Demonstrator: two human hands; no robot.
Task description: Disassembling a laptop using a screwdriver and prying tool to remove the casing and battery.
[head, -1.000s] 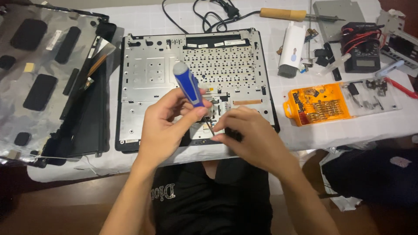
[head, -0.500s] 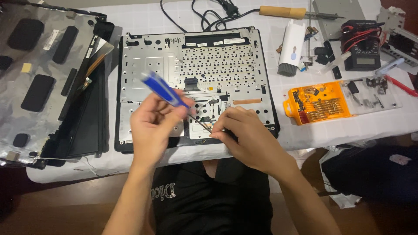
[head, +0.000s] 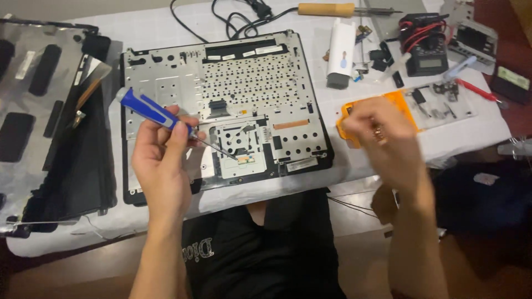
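Swung off to the right since a half-second back: right hand [head: 385, 138], now blurred over the orange bit case [head: 346, 119], well apart from the laptop chassis [head: 221, 99]; fingers curled, contents impossible to tell. Left hand [head: 163, 160] over the chassis's left half, fingers pinched round the blue screwdriver [head: 149, 111], tip down near the small board at the front edge. Removed back cover [head: 44, 111] close on the left, white tube [head: 339, 52], multimeter [head: 426, 55] and soldering iron [head: 332, 9] crowding the right and far side. Bench [head: 160, 27] edge just under the chassis; open room only toward the lap.
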